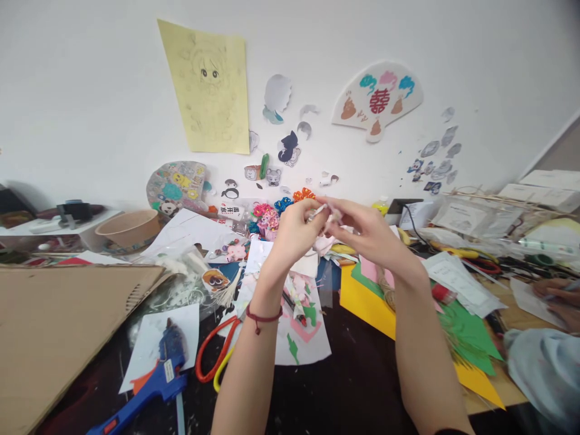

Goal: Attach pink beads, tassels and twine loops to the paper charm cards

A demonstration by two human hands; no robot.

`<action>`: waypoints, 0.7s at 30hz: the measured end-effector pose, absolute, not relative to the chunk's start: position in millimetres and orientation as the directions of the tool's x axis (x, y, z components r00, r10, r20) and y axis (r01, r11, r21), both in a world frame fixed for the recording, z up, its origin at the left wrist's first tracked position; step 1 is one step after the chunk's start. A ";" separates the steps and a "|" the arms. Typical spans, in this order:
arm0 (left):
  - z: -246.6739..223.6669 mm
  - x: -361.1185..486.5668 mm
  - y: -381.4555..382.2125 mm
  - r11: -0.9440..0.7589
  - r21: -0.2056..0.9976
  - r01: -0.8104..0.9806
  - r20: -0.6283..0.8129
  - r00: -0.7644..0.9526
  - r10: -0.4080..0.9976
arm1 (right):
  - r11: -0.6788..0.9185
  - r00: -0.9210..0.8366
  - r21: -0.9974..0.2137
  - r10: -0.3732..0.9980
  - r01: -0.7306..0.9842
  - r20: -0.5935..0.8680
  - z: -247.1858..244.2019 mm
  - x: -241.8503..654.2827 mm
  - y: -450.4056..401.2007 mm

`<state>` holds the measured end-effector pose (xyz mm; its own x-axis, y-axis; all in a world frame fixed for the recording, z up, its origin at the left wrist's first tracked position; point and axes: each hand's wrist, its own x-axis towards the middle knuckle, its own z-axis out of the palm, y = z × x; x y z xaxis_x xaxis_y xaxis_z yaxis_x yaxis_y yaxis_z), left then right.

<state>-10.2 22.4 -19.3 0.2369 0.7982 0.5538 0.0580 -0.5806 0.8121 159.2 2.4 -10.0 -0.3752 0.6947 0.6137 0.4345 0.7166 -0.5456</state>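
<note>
Both my hands are raised over the middle of the cluttered table, close together. My left hand (299,226), with a dark red cord bracelet on its wrist, is closed on a small pale pink-white piece (322,212). My right hand (356,228) pinches the same piece from the other side. Fingers cover most of it, so its kind does not show. Behind the hands are pink flowers (266,219) and orange flowers (304,194). Below lies a white sheet (312,353) with pink and green paper cutouts.
A blue glue gun (172,377) rests on white paper at the left, beside orange-handled scissors (212,350) and a cardboard sheet (67,326). Yellow paper (362,302) and green paper (471,338) lie at the right. Another person's hand (564,302) is at the far right.
</note>
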 end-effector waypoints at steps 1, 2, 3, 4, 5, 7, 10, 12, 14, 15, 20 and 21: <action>-17.8 -11.5 20.8 -0.563 0.827 0.005 0.540 0.276 0.795 | 0.713 -0.350 -0.549 0.696 0.436 0.627 -9.4 159.0 2.4; -16.0 -13.2 18.9 -0.540 0.840 -0.048 0.526 0.313 0.791 | 0.710 -0.319 -0.543 0.695 0.449 0.645 -8.9 159.3 2.6; -14.2 -15.1 17.0 -0.518 0.851 -0.088 0.514 0.346 0.785 | 0.706 -0.285 -0.535 0.690 0.464 0.665 -8.6 160.1 3.1; -12.6 -16.9 15.3 -0.505 0.857 -0.107 0.505 0.376 0.777 | 0.704 -0.256 -0.528 0.685 0.476 0.682 -8.5 161.4 3.8; -11.4 -18.4 14.0 -0.496 0.860 -0.115 0.498 0.395 0.772 | 0.700 -0.238 -0.523 0.682 0.487 0.691 -8.6 162.9 4.5; -10.5 -19.6 13.0 -0.487 0.866 -0.117 0.488 0.416 0.767 | 0.688 -0.219 -0.517 0.685 0.509 0.695 -9.1 165.9 5.5; -12.0 -16.4 14.3 -0.444 0.887 -0.129 0.456 0.405 0.792 | 0.665 -0.200 -0.507 0.692 0.548 0.693 -9.7 168.8 4.4; -13.4 -12.8 15.3 -0.394 0.907 -0.152 0.421 0.383 0.822 | 0.663 -0.192 -0.481 0.680 0.574 0.708 -9.7 169.3 2.6; -14.0 -10.2 15.6 -0.366 0.918 -0.155 0.398 0.368 0.841 | 0.657 -0.194 -0.459 0.674 0.598 0.713 -9.6 168.6 1.5; -13.9 -9.5 15.6 -0.371 0.917 -0.146 0.399 0.364 0.842 | 0.650 -0.183 -0.461 0.676 0.604 0.714 -9.8 167.9 1.6; -11.7 -9.0 13.7 -0.416 0.900 -0.130 0.435 0.337 0.835 | 0.613 -0.073 -0.569 0.713 0.548 0.698 -12.0 160.9 6.4; -11.5 -8.7 13.0 -0.411 0.902 -0.132 0.431 0.329 0.840 | 0.625 -0.068 -0.572 0.704 0.531 0.707 -12.6 159.6 7.7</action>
<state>-8.7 13.0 -11.5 0.3290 0.8402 0.4310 -0.1325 -0.4108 0.9020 159.6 7.7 -12.6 -0.0683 0.7043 0.7066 0.5311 0.6253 -0.5718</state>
